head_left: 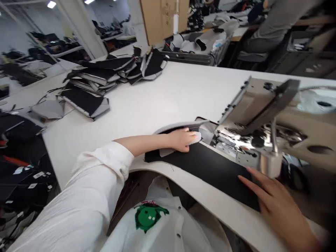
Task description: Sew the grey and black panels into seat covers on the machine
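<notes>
The black fabric panel (220,168) lies along the desk's (183,91) front edge, beside the sewing machine (265,113). It looks light and bendable, hardly fragile, perhaps slick; its long edges would likely suit a hold. The left hand (181,140) touches its far end; whether that grip pinches or merely presses cannot be told. The right hand (278,201), blurred, is unclenched, fingers extended over the near end. Glare obscures the machine's metalwork; the pale patch (195,137) at the left fingertips is unclear.

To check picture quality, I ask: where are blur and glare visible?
Head view: right hand looks blurred toward its wrist; head view: shiny machine parts carry bright glints; head view: printing on the cardboard is too soft to read.
</notes>
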